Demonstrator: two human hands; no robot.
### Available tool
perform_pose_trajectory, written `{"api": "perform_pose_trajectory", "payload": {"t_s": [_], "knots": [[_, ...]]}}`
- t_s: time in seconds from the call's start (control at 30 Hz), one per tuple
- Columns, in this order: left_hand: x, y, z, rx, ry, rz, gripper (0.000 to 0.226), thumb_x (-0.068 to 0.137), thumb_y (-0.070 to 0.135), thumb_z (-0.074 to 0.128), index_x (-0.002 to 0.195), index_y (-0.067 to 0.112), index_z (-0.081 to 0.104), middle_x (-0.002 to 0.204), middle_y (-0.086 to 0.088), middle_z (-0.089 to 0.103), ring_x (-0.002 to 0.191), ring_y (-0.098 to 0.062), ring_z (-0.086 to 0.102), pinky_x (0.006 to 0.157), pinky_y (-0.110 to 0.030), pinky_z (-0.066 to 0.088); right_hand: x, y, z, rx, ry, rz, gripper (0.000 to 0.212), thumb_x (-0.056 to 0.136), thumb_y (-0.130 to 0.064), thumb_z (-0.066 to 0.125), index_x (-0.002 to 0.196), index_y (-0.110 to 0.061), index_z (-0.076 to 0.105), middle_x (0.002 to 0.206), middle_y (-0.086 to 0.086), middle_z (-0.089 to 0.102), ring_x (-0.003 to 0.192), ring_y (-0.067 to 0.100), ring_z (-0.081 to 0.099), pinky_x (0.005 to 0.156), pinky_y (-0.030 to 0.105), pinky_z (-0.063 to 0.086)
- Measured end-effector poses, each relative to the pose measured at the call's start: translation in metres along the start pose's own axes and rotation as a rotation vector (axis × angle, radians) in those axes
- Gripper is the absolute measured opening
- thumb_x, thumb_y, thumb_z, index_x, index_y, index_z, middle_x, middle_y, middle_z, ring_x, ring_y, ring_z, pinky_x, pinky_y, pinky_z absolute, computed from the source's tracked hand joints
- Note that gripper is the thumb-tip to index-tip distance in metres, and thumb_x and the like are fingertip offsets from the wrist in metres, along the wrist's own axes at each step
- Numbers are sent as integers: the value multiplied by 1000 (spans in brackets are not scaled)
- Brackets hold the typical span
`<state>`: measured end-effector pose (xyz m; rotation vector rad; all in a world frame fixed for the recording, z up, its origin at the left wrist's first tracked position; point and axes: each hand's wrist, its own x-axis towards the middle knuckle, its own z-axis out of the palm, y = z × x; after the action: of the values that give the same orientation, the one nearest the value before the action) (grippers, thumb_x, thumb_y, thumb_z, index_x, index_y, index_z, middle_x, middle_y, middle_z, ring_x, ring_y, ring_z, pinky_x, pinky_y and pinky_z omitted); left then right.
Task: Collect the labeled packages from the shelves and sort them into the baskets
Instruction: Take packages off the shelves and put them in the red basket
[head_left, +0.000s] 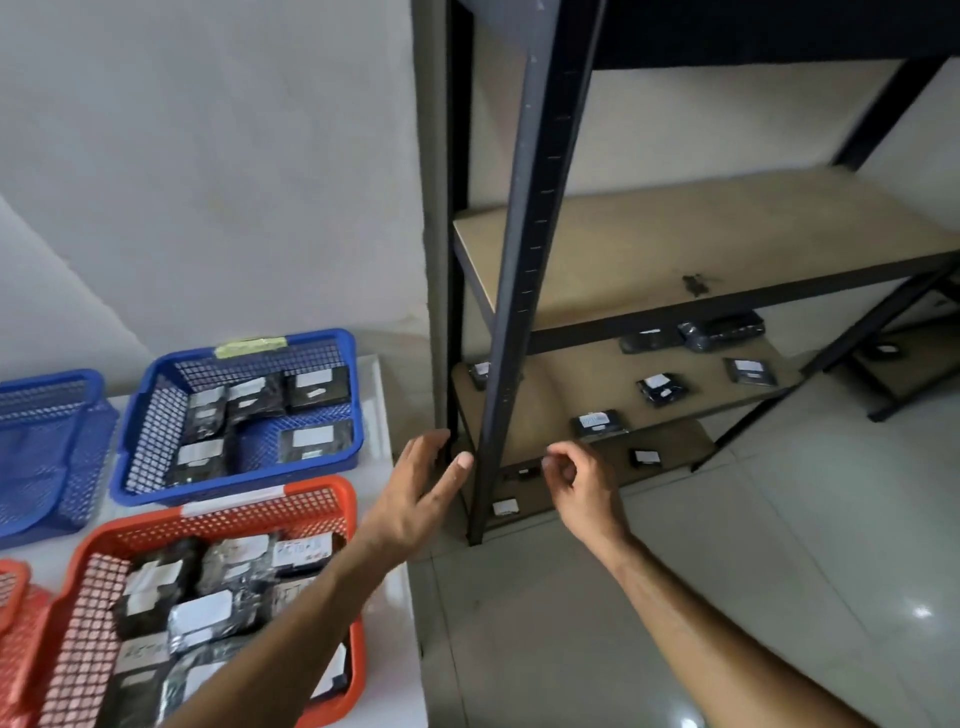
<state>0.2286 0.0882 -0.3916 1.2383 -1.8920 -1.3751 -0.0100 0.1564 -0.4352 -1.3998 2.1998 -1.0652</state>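
Orange basket (208, 519) holds sorted packages at 7 o'clock on the bench (387, 582). Left hand (421, 488) spread, empty; right hand (582, 480) loosely curled, empty, nearer. Nearest package (598, 423) on the shelf (550, 410) at 12 o'clock of that grip, long axis crosswise.

Blue basket (130, 441), orange basket (78, 561)
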Motion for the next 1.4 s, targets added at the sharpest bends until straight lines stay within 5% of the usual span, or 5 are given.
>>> {"api": "perform_pose_trajectory", "payload": {"t_s": [0.3, 0.57, 0.83, 1.07, 1.4], "knots": [[87, 19, 57, -148, 126, -77, 92, 87, 75, 58, 157, 23, 30, 159, 3, 38, 143, -11, 40, 121, -41, 36, 83, 78, 8, 76, -127, 89, 6, 94, -21, 67, 99, -18, 68, 94, -1, 71, 84, 12, 68, 76, 34, 59], [169, -9, 122, -133, 447, 42, 48, 96, 70, 42, 120, 33, 60, 107, 23, 68, 106, 3, 62, 95, -23, 49, 193, 155, 47, 72, -364, 9, 7, 94, -23, 61, 99, -19, 64, 93, -3, 66, 87, 16, 63, 70, 24, 51], [204, -44, 143, 19, 780, 180, 79, 88, 88, 19, 75, 14, 45, 68, -6, 48, 61, -10, 45, 55, -21, 35, 286, 194, 138, -16, -417, -82, 48, 91, -31, 69, 133, -10, 58, 106, 5, 71, 97, 23, 67, 85, 31, 52], [211, -51, 147, 72, 874, 255, 77, 87, 89, 16, 66, 16, 30, 60, 3, 34, 53, -5, 36, 49, -13, 28, 344, 200, 210, -329, -475, -210, 65, 94, -45, 61, 148, -18, 38, 149, 7, 49, 133, 36, 42, 110, 45, 38], [213, -54, 144, 73, 858, 277, 78, 84, 91, 15, 65, 16, 26, 59, 3, 31, 51, -6, 32, 48, -15, 25, 376, 217, 232, -424, -531, -204, 75, 79, -51, 76, 141, -25, 43, 147, 3, 49, 139, 37, 38, 113, 44, 33]]}}
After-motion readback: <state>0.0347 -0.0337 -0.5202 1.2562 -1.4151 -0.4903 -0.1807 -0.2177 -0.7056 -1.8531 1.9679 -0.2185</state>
